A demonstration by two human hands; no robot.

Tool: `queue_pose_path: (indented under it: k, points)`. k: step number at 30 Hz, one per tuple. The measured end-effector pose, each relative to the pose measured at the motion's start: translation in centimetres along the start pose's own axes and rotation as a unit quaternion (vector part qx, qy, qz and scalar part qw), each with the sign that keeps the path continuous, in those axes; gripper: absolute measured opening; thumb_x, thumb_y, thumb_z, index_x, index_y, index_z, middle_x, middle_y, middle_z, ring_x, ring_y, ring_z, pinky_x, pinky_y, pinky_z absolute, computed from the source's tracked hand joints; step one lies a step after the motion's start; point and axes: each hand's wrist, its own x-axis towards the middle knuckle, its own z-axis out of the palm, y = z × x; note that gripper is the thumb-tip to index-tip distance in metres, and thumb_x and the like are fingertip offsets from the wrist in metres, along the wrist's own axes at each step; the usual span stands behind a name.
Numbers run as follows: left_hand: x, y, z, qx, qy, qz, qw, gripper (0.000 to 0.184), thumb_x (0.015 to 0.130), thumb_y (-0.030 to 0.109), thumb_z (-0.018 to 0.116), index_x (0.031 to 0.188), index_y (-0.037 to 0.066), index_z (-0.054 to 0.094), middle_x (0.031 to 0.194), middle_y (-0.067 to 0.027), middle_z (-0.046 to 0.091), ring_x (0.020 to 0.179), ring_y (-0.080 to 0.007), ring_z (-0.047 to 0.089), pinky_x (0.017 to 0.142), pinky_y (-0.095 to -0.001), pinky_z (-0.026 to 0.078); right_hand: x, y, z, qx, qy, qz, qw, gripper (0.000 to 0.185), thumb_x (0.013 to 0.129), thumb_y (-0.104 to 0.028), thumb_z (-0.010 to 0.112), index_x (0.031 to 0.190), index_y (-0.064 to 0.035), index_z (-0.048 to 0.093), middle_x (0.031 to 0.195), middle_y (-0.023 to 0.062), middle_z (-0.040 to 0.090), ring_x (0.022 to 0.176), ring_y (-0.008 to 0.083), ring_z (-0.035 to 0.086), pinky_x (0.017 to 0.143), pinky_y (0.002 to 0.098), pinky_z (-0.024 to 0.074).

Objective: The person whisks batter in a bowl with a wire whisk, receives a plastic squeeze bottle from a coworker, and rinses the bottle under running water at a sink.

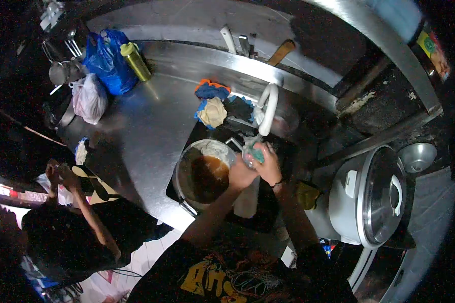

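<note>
Under the white curved tap (269, 108), my two hands are close together over the dark sink (288, 151). My right hand (269, 166) is closed on a green scrubbing pad (259, 154). My left hand (241, 174) is curled beside it, at the right rim of a large metal pot (178, 177); what its fingers hold is hidden. Brown liquid (210, 174) with some pale foam lies inside the pot. One pot handle (234, 143) sticks up just behind my left hand.
Crumpled cloths (212, 111) lie behind the pot. A blue bag (111, 63), a white bag (90, 98) and a yellow-green bottle (135, 61) stand on the steel counter (136, 121). A large lidded cooker (366, 197) is at right. Another person (81, 232) works at left.
</note>
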Motion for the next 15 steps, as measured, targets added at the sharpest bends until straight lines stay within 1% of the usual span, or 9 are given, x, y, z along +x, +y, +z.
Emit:
queue_pose_path:
  k: [2,4,6,7,8,10,12,13,15]
  points:
    - [3.8,-7.4,4.4,0.013,-0.001,0.074,0.997,0.066,0.062,0.037,0.073,0.107,0.0,0.042,0.094,-0.0251,0.059,0.09,-0.0391,0.057,0.075,-0.0435,0.046,-0.2,0.3,-0.3,-0.022,-0.122,-0.022,0.992,0.025,0.071,-0.017,0.07,0.085,-0.0007,0.057,0.094,0.0166,0.056,0.082,0.0331,0.053,0.072,0.0353,0.0441]
    - [4.4,-8.1,4.8,0.024,0.001,0.147,0.989,0.065,0.061,0.036,0.073,0.107,0.0,0.044,0.095,-0.0246,0.059,0.091,-0.0377,0.058,0.075,-0.0423,0.046,-0.3,1.0,0.2,-0.022,-0.11,-0.062,0.992,0.024,0.073,-0.022,0.068,0.076,0.0002,0.058,0.086,0.0149,0.056,0.079,0.0281,0.053,0.069,0.0334,0.0431]
    - [3.8,-7.5,4.3,-0.142,-0.031,0.135,0.98,0.059,0.063,0.029,0.074,0.107,0.0,0.047,0.096,-0.0192,0.06,0.09,-0.0316,0.06,0.075,-0.0395,0.047,-0.4,1.7,1.1,0.171,0.055,0.007,0.984,0.028,0.079,-0.027,0.06,0.076,0.0007,0.058,0.083,0.0121,0.055,0.076,0.0221,0.052,0.068,0.0318,0.042]
    - [3.3,-6.2,3.5,-0.196,-0.041,0.13,0.971,0.057,0.063,0.026,0.075,0.107,0.001,0.048,0.097,-0.0174,0.061,0.089,-0.0295,0.06,0.075,-0.0386,0.047,-0.3,3.7,1.5,0.175,0.078,0.036,0.981,0.037,0.088,-0.034,0.048,0.081,0.002,0.057,0.081,0.0098,0.054,0.075,0.0193,0.051,0.069,0.0308,0.0409]
    - [2.9,-4.2,2.6,-0.3,-0.08,0.137,0.941,0.053,0.064,0.019,0.074,0.107,0.001,0.05,0.096,-0.0131,0.06,0.088,-0.0251,0.06,0.076,-0.0367,0.047,-0.2,3.6,1.6,0.175,0.078,0.037,0.981,0.037,0.088,-0.034,0.048,0.081,0.002,0.057,0.081,0.0098,0.054,0.075,0.0193,0.051,0.069,0.0308,0.0409]
    - [2.1,-2.4,1.5,-0.399,-0.121,0.141,0.898,0.049,0.064,0.013,0.074,0.107,0.002,0.051,0.095,-0.0088,0.06,0.087,-0.0207,0.059,0.077,-0.0348,0.047,0.8,3.0,1.6,0.254,0.124,0.25,0.926,0.041,0.093,-0.035,0.04,0.089,0.0028,0.054,0.082,0.009,0.054,0.075,0.0203,0.05,0.072,0.0305,0.0401]
    - [1.8,-1.9,0.4,-0.44,-0.235,-0.005,0.866,0.072,0.06,-0.002,0.074,0.121,0.002,0.037,0.105,-0.0083,0.056,0.099,-0.0186,0.054,0.086,-0.0356,0.044,1.9,1.9,0.8,0.231,0.135,0.24,0.933,0.042,0.093,-0.037,0.039,0.094,0.003,0.053,0.086,0.01,0.055,0.078,0.0214,0.05,0.074,0.0311,0.0399]
    - [1.9,-2.3,0.9,-0.438,-0.237,-0.004,0.867,0.072,0.06,-0.002,0.074,0.121,0.002,0.037,0.105,-0.0083,0.056,0.099,-0.0186,0.054,0.086,-0.0356,0.044,2.6,1.4,0.4,0.209,0.145,0.228,0.94,0.045,0.093,-0.038,0.037,0.099,0.0032,0.053,0.091,0.011,0.056,0.082,0.0224,0.051,0.077,0.0317,0.0396]
    - [1.7,-2.8,2.0,-0.386,-0.184,0.168,0.888,0.078,0.057,-0.002,0.076,0.123,0.003,0.034,0.108,-0.0071,0.053,0.101,-0.0189,0.051,0.088,-0.0361,0.042,4.7,5.0,-0.6,0.078,0.151,0.132,0.977,0.043,0.093,-0.038,0.039,0.107,0.0017,0.051,0.101,0.0135,0.055,0.091,0.0259,0.052,0.082,0.0343,0.0397]
